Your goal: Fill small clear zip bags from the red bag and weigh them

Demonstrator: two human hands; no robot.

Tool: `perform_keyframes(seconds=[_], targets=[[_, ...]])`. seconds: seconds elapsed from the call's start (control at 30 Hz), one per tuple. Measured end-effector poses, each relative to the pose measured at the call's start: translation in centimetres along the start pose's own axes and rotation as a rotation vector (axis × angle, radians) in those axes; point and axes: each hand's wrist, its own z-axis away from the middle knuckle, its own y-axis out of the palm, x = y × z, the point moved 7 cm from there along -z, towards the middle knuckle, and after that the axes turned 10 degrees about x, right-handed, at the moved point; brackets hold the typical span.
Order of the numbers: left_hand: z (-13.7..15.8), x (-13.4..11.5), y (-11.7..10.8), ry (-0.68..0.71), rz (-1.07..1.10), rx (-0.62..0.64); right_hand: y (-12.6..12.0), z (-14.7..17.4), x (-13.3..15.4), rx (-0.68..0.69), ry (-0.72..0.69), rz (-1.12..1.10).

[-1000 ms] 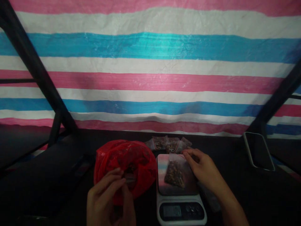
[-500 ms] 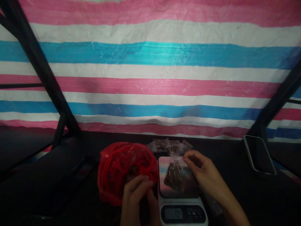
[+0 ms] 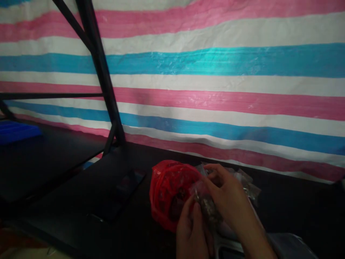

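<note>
Left hand [image 3: 192, 228] and right hand [image 3: 226, 192] pinching a small clear bag [image 3: 205, 202] of brown bits [image 3: 211, 213], red bag [image 3: 161, 201] just beside; white scale [image 3: 228, 244] partly hidden, more little bags [image 3: 250, 187] behind

On the table [image 3: 299, 205], the bag [image 3: 160, 201] sits just left of the packet [image 3: 208, 210], which is between the left hand [image 3: 192, 228] and the right hand [image 3: 229, 198], with the scale [image 3: 229, 246] partly hidden under them. Other packets [image 3: 252, 189] lie behind the right hand, and plastic [image 3: 291, 245] lies right of the scale. Left of the bag lies a flat object [image 3: 126, 189]; farther left, past the post [image 3: 104, 77], a tray [image 3: 18, 132] rests on another surface [image 3: 61, 153], and the sheet [image 3: 202, 82] hangs behind everything.
</note>
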Motion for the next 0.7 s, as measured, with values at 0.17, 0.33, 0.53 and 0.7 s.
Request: perform_keyframes(seconds=[0.17,0.33,0.53,0.7], targets=[[-0.9,0.7,-0.9,-0.052,0.039,0.037,1.9,-1.1,0.9,0.007,0.075,0.149],[-1.7,1.8,-1.0,-0.131,0.137,0.132,3.0,-1.5,1.1,0.047,0.091,0.199],[-1.6,2.1,-0.9,-0.121,0.171,0.088,3.4,-1.5,0.5,0.079,0.082,0.157],[-1.4,1.2,-1.4,-0.08,0.112,0.06,3.6,-1.2,0.3,0.097,0.074,0.16]])
